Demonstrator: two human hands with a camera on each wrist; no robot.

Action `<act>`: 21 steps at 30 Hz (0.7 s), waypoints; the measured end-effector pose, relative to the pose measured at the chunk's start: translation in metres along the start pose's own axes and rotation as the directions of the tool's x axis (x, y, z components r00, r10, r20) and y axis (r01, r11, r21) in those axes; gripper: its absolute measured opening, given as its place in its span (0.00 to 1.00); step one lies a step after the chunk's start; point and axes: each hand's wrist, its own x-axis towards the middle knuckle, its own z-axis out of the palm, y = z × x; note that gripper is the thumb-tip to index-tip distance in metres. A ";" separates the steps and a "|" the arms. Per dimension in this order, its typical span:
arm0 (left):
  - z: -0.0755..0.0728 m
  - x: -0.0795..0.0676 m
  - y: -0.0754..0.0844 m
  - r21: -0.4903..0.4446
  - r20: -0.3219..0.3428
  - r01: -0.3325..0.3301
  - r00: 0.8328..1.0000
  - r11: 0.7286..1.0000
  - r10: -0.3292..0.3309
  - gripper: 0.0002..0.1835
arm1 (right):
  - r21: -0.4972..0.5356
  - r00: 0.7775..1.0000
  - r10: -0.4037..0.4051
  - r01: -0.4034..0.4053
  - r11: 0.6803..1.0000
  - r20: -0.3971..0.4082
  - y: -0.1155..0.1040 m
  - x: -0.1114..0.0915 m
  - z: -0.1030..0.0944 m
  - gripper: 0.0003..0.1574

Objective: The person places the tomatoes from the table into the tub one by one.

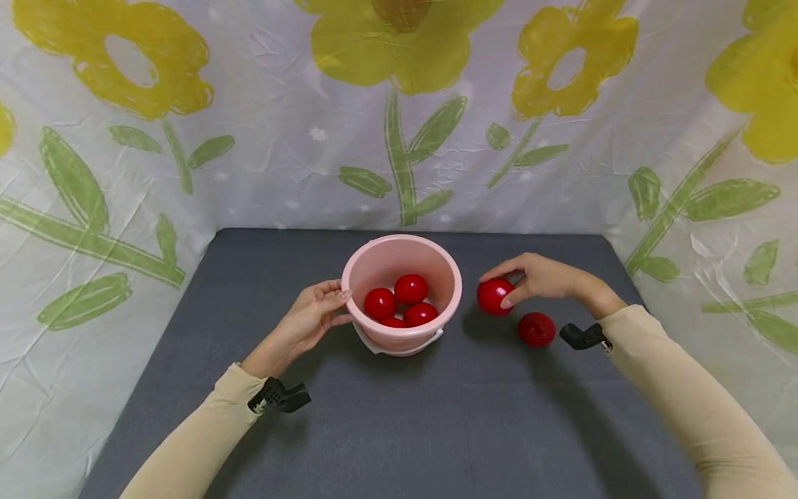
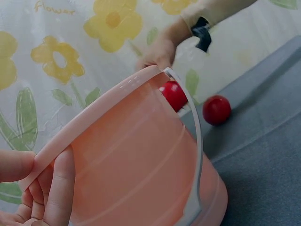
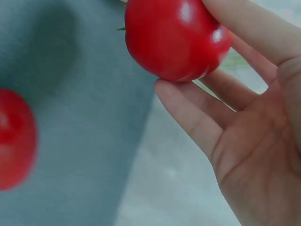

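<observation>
A pink bucket point(image 1: 405, 339) with a white handle point(image 2: 200, 155) stands on the dark table, several red tomatoes point(image 1: 411, 289) lying inside it. At its left side my left hand point(image 1: 309, 315) pinches the rim between thumb and fingers, as the left wrist view shows close up. Right of the bucket, my right hand point(image 1: 541, 278) holds another tomato point(image 3: 174, 37) between thumb and fingers, above the table; a bit of green stem shows on it. One more tomato point(image 1: 536, 329) rests on the table below and to the right of that hand.
A dark grey cloth point(image 1: 399, 430) covers the table. Behind it and at both sides hangs a pale curtain point(image 1: 274, 138) printed with yellow flowers. Each wrist carries a black camera mount point(image 1: 582, 337) that juts out over the table.
</observation>
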 end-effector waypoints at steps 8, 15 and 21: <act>0.002 0.002 0.001 0.011 -0.028 0.043 0.999 0.999 -0.042 0.30 | -0.030 1.000 -0.012 0.011 0.999 -0.012 -0.038 -0.006 -0.038 0.37; 0.001 0.003 0.000 -0.020 -0.033 0.045 0.998 0.999 -0.045 0.25 | -0.113 0.999 -0.039 0.035 0.993 -0.030 -0.062 0.001 -0.051 0.35; 0.002 0.002 0.001 -0.016 -0.026 0.038 0.999 0.999 -0.039 0.26 | -0.151 0.997 -0.075 0.070 0.986 -0.033 -0.080 0.016 -0.057 0.34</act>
